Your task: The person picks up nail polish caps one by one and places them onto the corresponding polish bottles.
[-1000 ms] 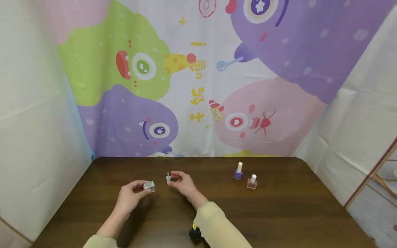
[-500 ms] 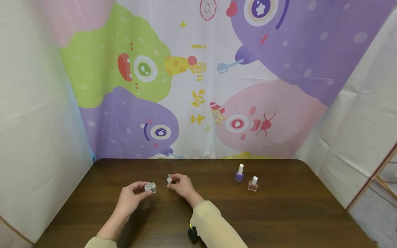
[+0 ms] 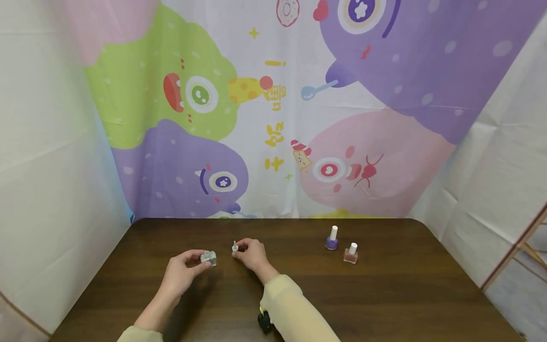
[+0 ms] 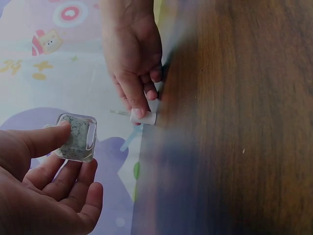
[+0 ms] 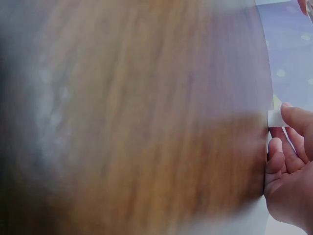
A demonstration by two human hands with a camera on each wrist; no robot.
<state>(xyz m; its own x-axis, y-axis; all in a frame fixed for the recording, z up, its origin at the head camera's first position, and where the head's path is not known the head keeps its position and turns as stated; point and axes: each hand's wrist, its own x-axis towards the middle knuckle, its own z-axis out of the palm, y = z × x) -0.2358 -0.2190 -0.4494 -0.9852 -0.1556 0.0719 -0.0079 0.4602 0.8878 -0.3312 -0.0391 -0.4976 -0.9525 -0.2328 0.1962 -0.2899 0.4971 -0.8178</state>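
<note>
Between thumb and fingers my left hand (image 3: 181,275) pinches a small clear nail polish bottle (image 4: 77,138) with pale, speckled grey-green polish; its cap is off. A short distance to the right, my right hand (image 3: 253,256) pinches the white nail polish cap (image 4: 143,116). The thin brush (image 4: 118,112) on that cap points up in the head view and toward the bottle side in the left wrist view. Bottle and cap are apart, both held above the dark wooden table (image 3: 384,304). In the right wrist view the white cap (image 5: 275,118) shows under the thumb.
Two capped nail polish bottles stand at the table's back right: a purple one (image 3: 332,241) and a brownish-pink one (image 3: 351,255). A small black object (image 3: 264,321) sits beside the right sleeve. A cartoon-print curtain (image 3: 273,142) hangs behind the table.
The right hand has tilted the cap a little, so its white side shows shorter in the head view. The left hand keeps its hold on the bottle, and the head view has shifted slightly.
</note>
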